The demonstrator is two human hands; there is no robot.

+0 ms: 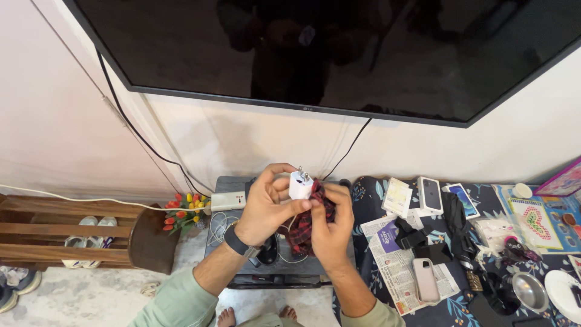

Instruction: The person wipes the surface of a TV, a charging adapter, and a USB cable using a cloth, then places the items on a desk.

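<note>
Holding the white charger plug (pixel 300 184) between thumb and fingers, my left hand (pixel 266 203) is closed on it above the small grey table (pixel 227 184). My right hand (pixel 330 230) is closed around the red checked cloth (pixel 308 221), pressed against the plug's side. I judge the plug could slip down, because only fingertips pinch it.

- Above the hands, open air reaches up to the television (pixel 327 54) and bare wall.
- Right: the floral-clothed surface (pixel 369 266) is crowded with newspaper (pixel 393 266), phone boxes (pixel 430 195), a pink phone (pixel 425 280) and black straps (pixel 417 239).
- Left: artificial flowers (pixel 184 212) and a wooden shoe rack (pixel 54 227) block low passage.
</note>
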